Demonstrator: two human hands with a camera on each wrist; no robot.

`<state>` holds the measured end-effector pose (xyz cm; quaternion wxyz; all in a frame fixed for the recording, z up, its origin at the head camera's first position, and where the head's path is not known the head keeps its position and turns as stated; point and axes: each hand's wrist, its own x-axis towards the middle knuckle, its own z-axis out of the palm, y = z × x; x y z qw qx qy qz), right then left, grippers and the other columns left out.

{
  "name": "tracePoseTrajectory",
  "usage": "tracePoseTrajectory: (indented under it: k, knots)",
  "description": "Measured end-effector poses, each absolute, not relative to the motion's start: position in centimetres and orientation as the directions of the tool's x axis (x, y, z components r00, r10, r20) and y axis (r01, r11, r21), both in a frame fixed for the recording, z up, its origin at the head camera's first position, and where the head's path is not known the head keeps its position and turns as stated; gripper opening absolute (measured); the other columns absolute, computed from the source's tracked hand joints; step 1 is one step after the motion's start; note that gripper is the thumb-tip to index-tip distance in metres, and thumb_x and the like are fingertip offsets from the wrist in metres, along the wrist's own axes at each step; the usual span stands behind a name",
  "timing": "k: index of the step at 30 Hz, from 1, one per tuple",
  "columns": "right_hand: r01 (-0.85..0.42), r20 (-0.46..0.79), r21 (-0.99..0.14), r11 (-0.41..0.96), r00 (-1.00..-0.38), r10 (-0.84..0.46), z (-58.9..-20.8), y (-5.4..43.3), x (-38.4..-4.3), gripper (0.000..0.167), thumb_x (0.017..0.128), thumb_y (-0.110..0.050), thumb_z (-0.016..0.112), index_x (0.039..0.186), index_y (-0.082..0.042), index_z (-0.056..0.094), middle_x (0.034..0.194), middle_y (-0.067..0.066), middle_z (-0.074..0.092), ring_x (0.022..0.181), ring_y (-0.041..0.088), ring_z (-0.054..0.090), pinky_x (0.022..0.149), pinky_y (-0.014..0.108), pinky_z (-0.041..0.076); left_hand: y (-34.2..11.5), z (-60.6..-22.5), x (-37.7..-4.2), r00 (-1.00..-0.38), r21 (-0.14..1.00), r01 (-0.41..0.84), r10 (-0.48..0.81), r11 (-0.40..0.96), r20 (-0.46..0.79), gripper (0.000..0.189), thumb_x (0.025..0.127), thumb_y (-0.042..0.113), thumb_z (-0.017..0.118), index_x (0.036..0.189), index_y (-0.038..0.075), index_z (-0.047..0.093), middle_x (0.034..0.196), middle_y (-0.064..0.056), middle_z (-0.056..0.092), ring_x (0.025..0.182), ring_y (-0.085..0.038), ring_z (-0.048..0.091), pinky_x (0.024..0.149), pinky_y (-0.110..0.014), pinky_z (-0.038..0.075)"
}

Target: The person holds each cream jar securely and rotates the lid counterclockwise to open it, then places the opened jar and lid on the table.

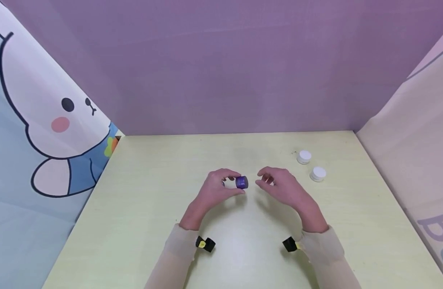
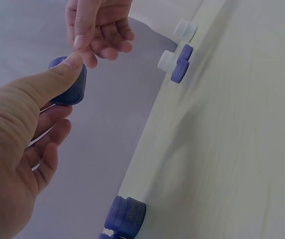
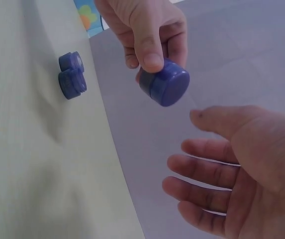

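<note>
In the head view my left hand (image 1: 218, 188) pinches a small dark blue jar (image 1: 242, 182) between thumb and fingers, above the table. The jar's round, flat end (image 3: 176, 89) faces my right hand in the right wrist view, and a seam runs around its side. My right hand (image 1: 279, 184) hovers a short gap to the right of the jar, fingers loosely bent and apart, holding nothing. Two more blue jars (image 3: 72, 82) with narrower necks stand on the table beyond the left hand, mostly hidden by it in the head view.
Two white round containers (image 1: 318, 174) stand on the pale table (image 1: 163, 160) beyond the right hand. Beside them, two flat blue discs (image 2: 181, 71) show in the left wrist view. A purple cloth wall (image 1: 221, 72) rises behind the table.
</note>
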<state>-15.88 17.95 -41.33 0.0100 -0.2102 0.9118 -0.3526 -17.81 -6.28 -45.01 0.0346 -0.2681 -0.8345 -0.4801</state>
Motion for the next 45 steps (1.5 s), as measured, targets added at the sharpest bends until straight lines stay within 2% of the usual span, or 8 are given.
tracePoseTrajectory:
  k: [2,6,12,19,24,37,45]
  knots:
    - [-0.379,0.121,-0.650,0.658,-0.907,-0.403,-41.3,17.7,-15.9,0.022,0.091,-0.024,0.069,0.107,-0.009,0.069,0.087,-0.005,0.066,0.079,0.012,0.060,0.069,0.032,0.051,-6.2,-45.0,-17.8,-0.856,0.769,0.481,0.416,0.420,0.308,0.045,0.069,0.035,0.089,0.107,0.015,0.074,0.102,0.007,0.070,0.092,-0.027,0.064,0.078,-0.048,0.052]
    - [-0.388,0.108,-0.652,0.651,-0.898,-0.427,-41.2,17.2,-15.8,0.025,0.090,-0.027,0.070,0.108,-0.008,0.069,0.090,-0.004,0.066,0.080,0.012,0.061,0.071,0.031,0.051,-6.1,-45.0,-17.7,-0.860,0.740,0.482,0.415,0.468,0.297,0.046,0.069,0.038,0.088,0.108,0.019,0.074,0.103,0.010,0.069,0.092,-0.020,0.063,0.078,-0.044,0.052]
    - [-0.399,0.105,-0.660,0.637,-0.888,-0.448,-41.2,16.7,-15.8,0.029,0.089,-0.029,0.072,0.108,-0.007,0.070,0.093,-0.002,0.067,0.082,0.012,0.060,0.073,0.034,0.052,-6.0,-45.2,-17.5,-0.836,0.720,0.525,0.435,0.454,0.335,0.044,0.070,0.033,0.088,0.108,0.018,0.074,0.102,0.010,0.069,0.091,-0.013,0.062,0.076,-0.037,0.051]
    - [-0.409,0.092,-0.681,0.608,-0.871,-0.483,-41.4,16.6,-15.8,0.026,0.089,-0.033,0.071,0.106,-0.013,0.071,0.091,-0.007,0.066,0.083,0.013,0.060,0.074,0.038,0.053,-5.7,-45.3,-17.7,-0.794,0.685,0.584,0.480,0.435,0.372,0.043,0.072,0.036,0.086,0.108,0.016,0.073,0.101,0.011,0.069,0.090,-0.011,0.062,0.075,-0.027,0.049]
    - [-0.406,0.092,-0.704,0.582,-0.865,-0.493,-41.4,16.4,-15.8,0.019,0.091,-0.028,0.071,0.104,-0.014,0.071,0.089,-0.008,0.067,0.082,0.012,0.061,0.072,0.034,0.051,-5.5,-45.3,-17.7,-0.775,0.660,0.613,0.496,0.434,0.393,0.043,0.073,0.036,0.086,0.109,0.016,0.073,0.101,0.009,0.069,0.089,-0.010,0.062,0.077,-0.025,0.050]
    - [-0.358,0.066,-0.765,0.536,-0.870,-0.488,-42.1,16.5,-15.9,0.023,0.089,-0.026,0.073,0.107,-0.011,0.070,0.090,-0.006,0.069,0.084,0.010,0.065,0.076,0.033,0.053,-5.3,-45.6,-17.5,-0.770,0.648,0.619,0.506,0.443,0.389,0.043,0.074,0.031,0.086,0.110,0.014,0.072,0.102,0.007,0.069,0.090,-0.011,0.062,0.078,-0.025,0.050]
    - [-0.361,0.083,-0.782,0.507,-0.868,-0.489,-42.2,16.8,-16.1,0.023,0.089,-0.022,0.073,0.107,-0.009,0.070,0.091,-0.003,0.070,0.084,0.012,0.065,0.075,0.031,0.054,-5.5,-45.2,-17.5,-0.779,0.652,0.600,0.527,0.464,0.341,0.044,0.079,0.033,0.082,0.116,0.013,0.070,0.107,0.007,0.068,0.091,-0.008,0.061,0.077,-0.025,0.049]
